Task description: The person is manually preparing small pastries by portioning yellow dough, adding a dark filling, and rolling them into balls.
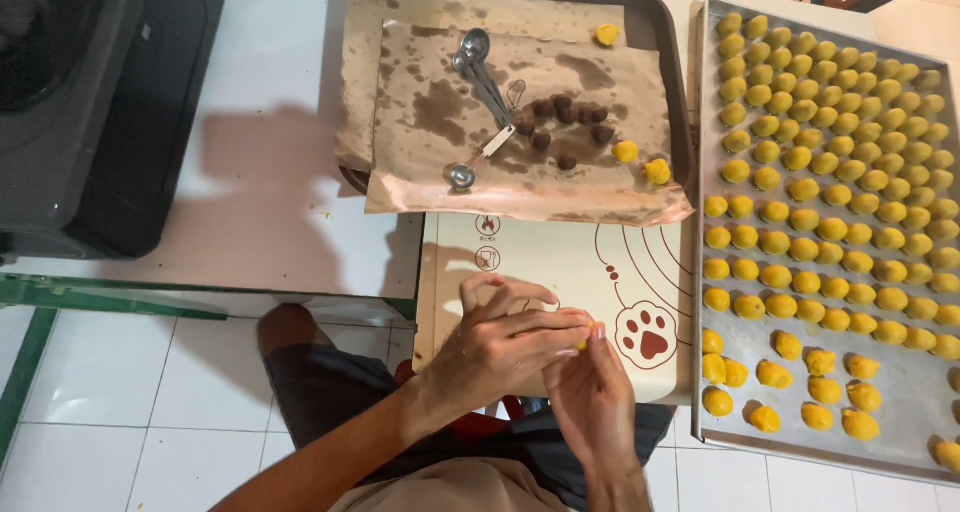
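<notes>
While both hands pinch one yellow dough piece [590, 334] over the mat's [560, 262] near edge, left hand [505, 337] and right hand [590, 387] closed on it, I judge the tray [720, 412] mostly filled; brown filling balls [565, 117] remain.

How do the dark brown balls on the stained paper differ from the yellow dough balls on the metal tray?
The dark brown balls are few and bunched in a loose cluster; the yellow dough balls are many, set in rows. The brown ones look smaller than the yellow ones. The brown ones lie on greasy baking paper beside measuring spoons; the yellow ones sit on the metal tray. Both are small rounded pieces.
</notes>
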